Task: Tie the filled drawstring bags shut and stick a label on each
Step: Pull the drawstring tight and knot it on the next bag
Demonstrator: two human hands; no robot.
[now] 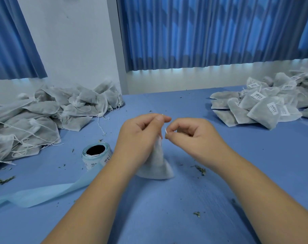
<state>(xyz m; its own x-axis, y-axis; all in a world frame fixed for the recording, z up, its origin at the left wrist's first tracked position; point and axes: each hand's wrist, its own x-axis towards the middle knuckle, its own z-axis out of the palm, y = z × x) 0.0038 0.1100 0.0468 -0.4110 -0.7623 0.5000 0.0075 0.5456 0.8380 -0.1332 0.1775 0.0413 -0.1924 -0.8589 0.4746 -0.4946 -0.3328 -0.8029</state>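
Drawstring bag [157,167], full, in left hand [137,140]

Blue desk [167,208] with a label roll [96,155] standing on end. Pale backing strip [43,192] trailing left from the roll. Pile of unlabelled bags [43,117] behind-left of it, labelled pile [264,106] far right, one bag [158,166] just right. Leaf crumbs [200,169] around.

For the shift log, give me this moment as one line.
step: tying shut | left hand: grips bag neck | right hand: pinches drawstring | label roll: left of bag, untouched | bag label: none visible
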